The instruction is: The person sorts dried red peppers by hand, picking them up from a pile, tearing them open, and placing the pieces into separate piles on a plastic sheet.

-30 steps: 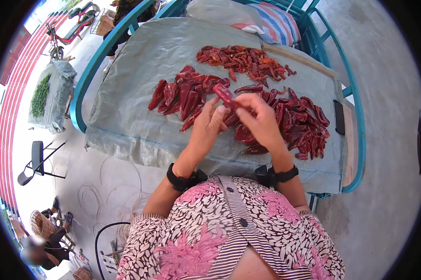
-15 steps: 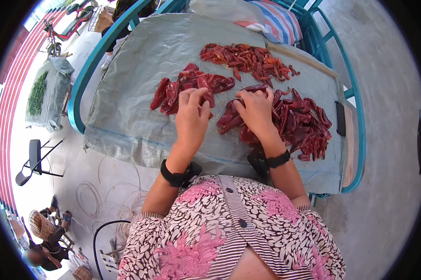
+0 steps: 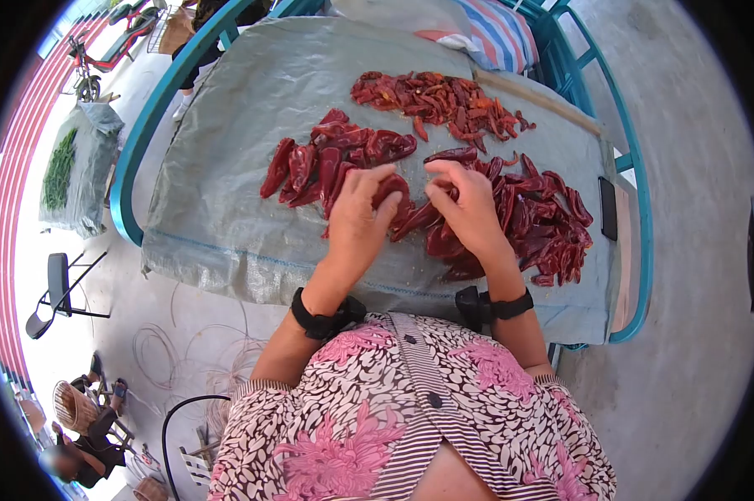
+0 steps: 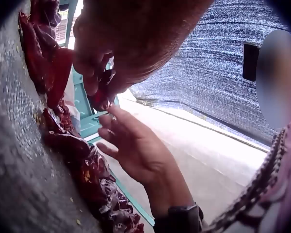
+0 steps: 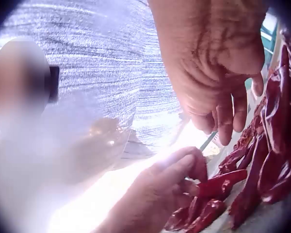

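My left hand (image 3: 358, 219) grips a dark red chili pepper (image 3: 393, 189) between thumb and fingers, low over the cloth. In the left wrist view the pepper (image 4: 104, 90) is partly hidden by that hand, with a right fingertip right at its end. Opposite, my right hand (image 3: 470, 213) has loosely bent fingers; the right wrist view shows nothing between its fingers (image 5: 225, 124). Whole dark red peppers lie in a pile to the left (image 3: 300, 167). A larger pile of red peppers (image 3: 531, 217) spreads beside and beyond my right hand.
A third pile of smaller, brighter peppers (image 3: 452, 104) lies at the far side. The grey-green woven sheet (image 3: 218, 192) covers a bed with a teal metal frame (image 3: 636, 192). A phone (image 3: 607, 209) lies at the right edge. Striped sacks (image 3: 498, 37) stand at the back.
One second ago both hands held a raised pepper together. Then they parted, the left over the left pile. Now the left hand is back rightward with a pepper, close to the right.
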Tool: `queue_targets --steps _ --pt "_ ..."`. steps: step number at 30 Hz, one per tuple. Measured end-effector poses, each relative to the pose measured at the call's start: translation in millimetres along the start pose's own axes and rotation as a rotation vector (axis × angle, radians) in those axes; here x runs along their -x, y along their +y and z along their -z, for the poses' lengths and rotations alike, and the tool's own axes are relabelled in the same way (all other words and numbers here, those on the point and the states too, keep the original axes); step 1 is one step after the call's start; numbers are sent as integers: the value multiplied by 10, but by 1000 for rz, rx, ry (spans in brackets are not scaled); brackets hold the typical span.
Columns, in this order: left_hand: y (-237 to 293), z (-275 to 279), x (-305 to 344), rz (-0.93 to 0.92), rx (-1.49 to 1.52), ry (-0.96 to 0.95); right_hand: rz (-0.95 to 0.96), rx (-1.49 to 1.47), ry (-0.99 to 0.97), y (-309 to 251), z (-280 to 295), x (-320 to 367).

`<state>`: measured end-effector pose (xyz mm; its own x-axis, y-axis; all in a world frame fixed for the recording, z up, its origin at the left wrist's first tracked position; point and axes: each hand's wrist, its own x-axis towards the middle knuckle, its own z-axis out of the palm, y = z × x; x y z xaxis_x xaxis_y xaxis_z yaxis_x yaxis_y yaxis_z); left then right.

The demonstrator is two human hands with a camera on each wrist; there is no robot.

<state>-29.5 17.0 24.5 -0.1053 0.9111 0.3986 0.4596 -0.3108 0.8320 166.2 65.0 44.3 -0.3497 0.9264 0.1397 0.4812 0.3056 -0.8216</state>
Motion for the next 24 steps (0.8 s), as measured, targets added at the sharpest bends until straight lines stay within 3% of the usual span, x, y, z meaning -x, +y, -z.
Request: queue_targets --steps 2,5,8,11,16,19,21,24 --pt "-37 44 -43 -43 -71 105 124 408 -57 -78 51 5" --pt "-88 42 -78 -29 -128 156 296 658 -83 50 -125 12" --pt "-30 38 -51 -31 -245 133 215 710 -176 34 -217 -10" --pt "-5 46 29 18 -292 86 181 614 -208 40 -201 -40" --pt "-83 52 148 -97 -256 -19 140 422 24 24 -62 -60" --pt "-21 32 220 -14 -296 -129 108 272 129 -27 15 -55" --pt "115 20 208 38 -207 -102 94 88 160 -78 -23 -29" --pt "58 -52 194 -5 -141 -70 92 -61 41 -255 -102 32"
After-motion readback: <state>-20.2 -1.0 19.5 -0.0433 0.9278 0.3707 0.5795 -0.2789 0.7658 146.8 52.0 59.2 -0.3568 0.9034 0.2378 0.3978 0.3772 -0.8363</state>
